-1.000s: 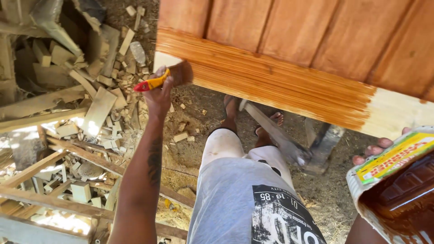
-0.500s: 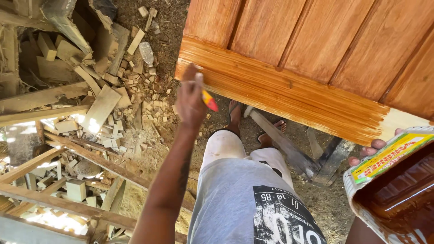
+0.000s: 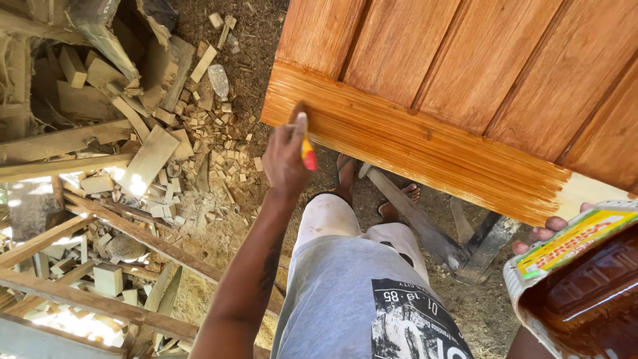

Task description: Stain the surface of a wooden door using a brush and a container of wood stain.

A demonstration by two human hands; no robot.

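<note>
While the left hand (image 3: 284,159) closes around a light, stiff brush (image 3: 308,151) at nine o'clock on the door's (image 3: 465,86) wet rail, the right hand (image 3: 548,233) at four o'clock grips an open varnish can (image 3: 585,279); likely heavy, sloshing, best held around its body.

Single head cam, looks steeply down, close over door panel (image 3: 465,100), ground.
</note>
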